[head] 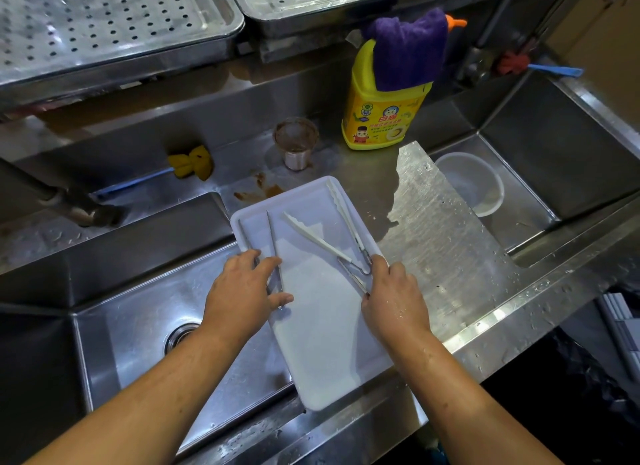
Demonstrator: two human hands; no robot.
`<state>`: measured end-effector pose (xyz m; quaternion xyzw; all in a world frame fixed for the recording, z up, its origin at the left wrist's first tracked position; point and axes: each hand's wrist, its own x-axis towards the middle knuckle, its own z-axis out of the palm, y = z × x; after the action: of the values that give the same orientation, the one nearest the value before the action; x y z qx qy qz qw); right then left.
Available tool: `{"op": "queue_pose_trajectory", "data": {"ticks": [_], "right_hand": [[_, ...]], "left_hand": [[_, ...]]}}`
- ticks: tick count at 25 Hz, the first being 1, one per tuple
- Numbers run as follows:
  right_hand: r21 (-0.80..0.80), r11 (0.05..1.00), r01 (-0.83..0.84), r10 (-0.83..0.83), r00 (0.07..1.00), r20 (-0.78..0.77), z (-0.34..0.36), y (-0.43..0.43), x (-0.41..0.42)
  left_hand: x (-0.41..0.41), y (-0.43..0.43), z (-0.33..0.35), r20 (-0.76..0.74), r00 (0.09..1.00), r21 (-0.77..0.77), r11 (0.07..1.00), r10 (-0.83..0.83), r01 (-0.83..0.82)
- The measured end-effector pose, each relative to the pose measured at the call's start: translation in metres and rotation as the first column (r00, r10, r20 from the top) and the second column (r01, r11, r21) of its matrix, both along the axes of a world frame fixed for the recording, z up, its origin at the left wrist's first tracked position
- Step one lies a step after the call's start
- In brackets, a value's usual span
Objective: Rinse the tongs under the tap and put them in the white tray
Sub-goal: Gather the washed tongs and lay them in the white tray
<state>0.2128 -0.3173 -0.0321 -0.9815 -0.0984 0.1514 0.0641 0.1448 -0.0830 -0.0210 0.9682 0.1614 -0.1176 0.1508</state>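
The white-tipped metal tongs [332,242] lie spread open in the rectangular white plastic tray [325,353], which bridges the steel sink [138,326] edge and the wet steel counter [450,256]. Your right hand [394,301] pinches their hinged end. Your left hand [242,291] grips a pair of slim all-metal tongs [273,242], tips pointing away from you over the tray's left side.

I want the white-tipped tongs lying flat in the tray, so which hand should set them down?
Right. The right hand already touches the white-tipped tongs at their hinge, over the white tray; the left hand is busy with the metal tongs.
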Motion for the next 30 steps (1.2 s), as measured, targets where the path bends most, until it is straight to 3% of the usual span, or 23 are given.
{"op": "queue_pose_trajectory", "data": {"ticks": [6,10,13,22,30], "right_hand": [[0.065,0.998,0.009,-0.013,0.998,0.058,-0.009,-0.003,0.002],[0.008,0.974,-0.228,0.225,0.963,0.147,-0.012,0.002,0.019],[-0.063,0.955,-0.289,0.295,0.946,0.136,-0.011,0.002,0.033],[-0.005,0.964,-0.265,0.264,0.956,0.125,-0.019,0.0,0.028],[0.038,0.972,-0.233,0.234,0.971,-0.037,-0.008,0.004,0.029]], "left_hand": [[-0.001,0.002,-0.003,0.0,1.0,-0.012,1.0,0.003,-0.003],[-0.002,0.003,-0.007,0.008,1.0,-0.033,0.999,0.016,-0.015],[-0.002,0.004,-0.01,0.014,1.0,-0.032,0.999,0.017,-0.017],[-0.002,0.006,-0.016,0.003,1.0,-0.034,0.999,0.023,-0.022],[-0.01,0.005,-0.013,-0.035,0.999,-0.096,0.995,0.011,-0.014]]}}
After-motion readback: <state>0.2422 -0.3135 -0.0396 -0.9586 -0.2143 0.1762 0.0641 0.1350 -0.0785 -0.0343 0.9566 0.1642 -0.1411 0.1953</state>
